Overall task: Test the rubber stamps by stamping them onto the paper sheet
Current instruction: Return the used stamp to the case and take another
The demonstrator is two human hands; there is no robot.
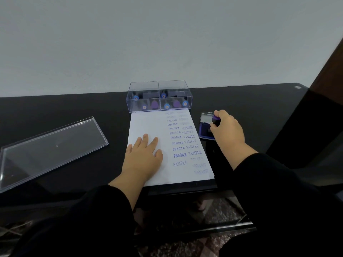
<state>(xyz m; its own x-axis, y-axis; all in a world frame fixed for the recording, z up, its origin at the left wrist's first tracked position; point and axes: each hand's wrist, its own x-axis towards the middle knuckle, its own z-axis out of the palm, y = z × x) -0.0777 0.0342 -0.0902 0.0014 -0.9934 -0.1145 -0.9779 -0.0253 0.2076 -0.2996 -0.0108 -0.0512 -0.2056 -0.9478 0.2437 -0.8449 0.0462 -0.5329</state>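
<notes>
white paper sheet (pixel 148 125) flat at the near middle of a black table (pixel 55 108), pinned by the left hand (pixel 143 154), palm down, fingers spread, gripping nothing. right hand (pixel 227 128) just right of the sheet, curled tight round a purple-handled rubber stamp (pixel 215 118), pressed down on the open ink pad (pixel 205 127). well along: right half of the sheet filled with two columns of blue prints, fragile and sample clear, the far and near ones too faint to read surely. left half blank. more stamps (pixel 166 105) lying in a clear box (pixel 159 84) at the sheet's far edge, tested or not impossible to tell. clear lid (pixel 52 145) off, far left. likely inking for another print.
</notes>
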